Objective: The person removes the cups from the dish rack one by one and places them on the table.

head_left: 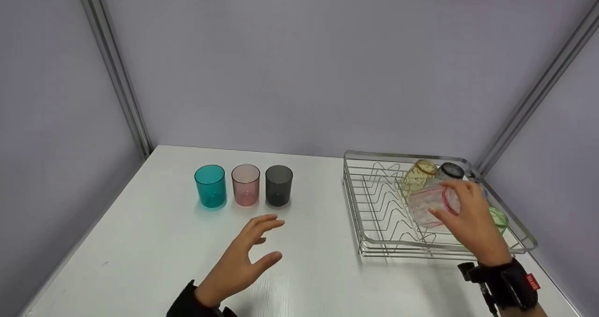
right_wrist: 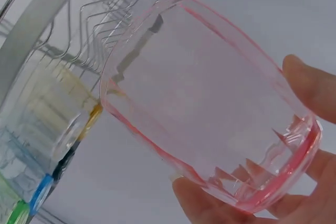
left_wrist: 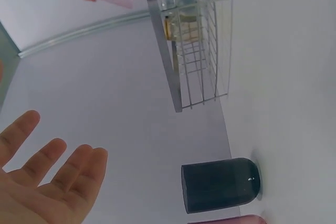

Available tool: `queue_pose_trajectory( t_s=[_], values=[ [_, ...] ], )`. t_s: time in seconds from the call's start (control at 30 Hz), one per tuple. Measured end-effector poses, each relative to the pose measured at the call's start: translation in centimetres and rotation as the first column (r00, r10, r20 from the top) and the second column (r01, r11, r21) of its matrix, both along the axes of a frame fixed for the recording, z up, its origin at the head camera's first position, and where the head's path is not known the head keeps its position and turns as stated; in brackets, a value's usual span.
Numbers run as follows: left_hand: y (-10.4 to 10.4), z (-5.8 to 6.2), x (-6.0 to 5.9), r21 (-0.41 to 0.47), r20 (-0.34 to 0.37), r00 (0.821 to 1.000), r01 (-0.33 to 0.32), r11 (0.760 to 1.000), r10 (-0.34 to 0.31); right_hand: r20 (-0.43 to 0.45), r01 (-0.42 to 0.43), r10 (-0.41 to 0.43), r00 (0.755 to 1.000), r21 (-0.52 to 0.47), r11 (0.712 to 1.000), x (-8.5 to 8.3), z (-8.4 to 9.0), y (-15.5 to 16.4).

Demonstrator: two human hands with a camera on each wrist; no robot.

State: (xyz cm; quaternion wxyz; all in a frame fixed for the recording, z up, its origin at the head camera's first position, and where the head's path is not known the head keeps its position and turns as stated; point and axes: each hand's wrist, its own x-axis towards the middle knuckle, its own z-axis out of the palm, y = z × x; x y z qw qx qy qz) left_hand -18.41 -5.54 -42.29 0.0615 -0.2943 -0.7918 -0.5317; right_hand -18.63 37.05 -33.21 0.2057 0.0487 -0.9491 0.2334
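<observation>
My right hand [head_left: 472, 223] pinches a clear, pink-tinted drinking glass [head_left: 423, 207] near its thick base, thumb on one side and fingers on the other. In the right wrist view the glass [right_wrist: 205, 98] is tilted, its wide mouth facing away from the palm. It is held above the wire dish rack [head_left: 398, 243]. Over the table, my left hand [head_left: 236, 265] is held with fingers spread and nothing in it. Nearest to it stands a dark grey cup [head_left: 279, 186], upright in a row with a pink cup [head_left: 245, 186] and a teal cup [head_left: 210, 186].
Inside the rack are a yellow glass [head_left: 416, 179], a dark-based glass [head_left: 451, 171], a green glass [head_left: 499, 219] and a blue-based glass [right_wrist: 39, 195]. Grey walls [head_left: 299, 73] enclose the white table [head_left: 140, 242] at the back and both sides.
</observation>
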Motion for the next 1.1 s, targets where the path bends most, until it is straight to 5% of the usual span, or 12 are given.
queue_pose_trajectory(
  t_s=[0.4,0.57,0.67,0.87,1.1],
  values=[
    [1.1,0.7,0.0,0.052,-0.016,0.999,0.051,0.997,-0.051,-0.155,-0.077,0.061,0.986,-0.104,0.992,1.9,0.4,-5.1],
    [2.0,1.2,0.1,0.073,-0.042,0.995,0.092,0.993,-0.089,-0.212,-0.200,0.145,0.966,-0.267,0.943,2.4,-0.6,-7.0],
    [2.7,1.5,0.1,0.088,-0.056,0.992,0.115,0.989,-0.111,-0.261,-0.348,0.260,0.930,-0.391,0.852,2.7,-1.3,-8.2],
    [4.0,2.1,-0.2,0.144,-0.085,0.978,0.199,0.969,-0.189,-0.358,-0.576,0.455,0.815,-0.584,0.572,3.2,-2.6,-10.6],
    [5.7,2.8,-0.3,0.219,-0.050,0.961,0.276,0.936,-0.272,-0.365,-0.619,0.558,0.745,-0.690,0.375,3.7,-3.5,-12.4]
  ],
)
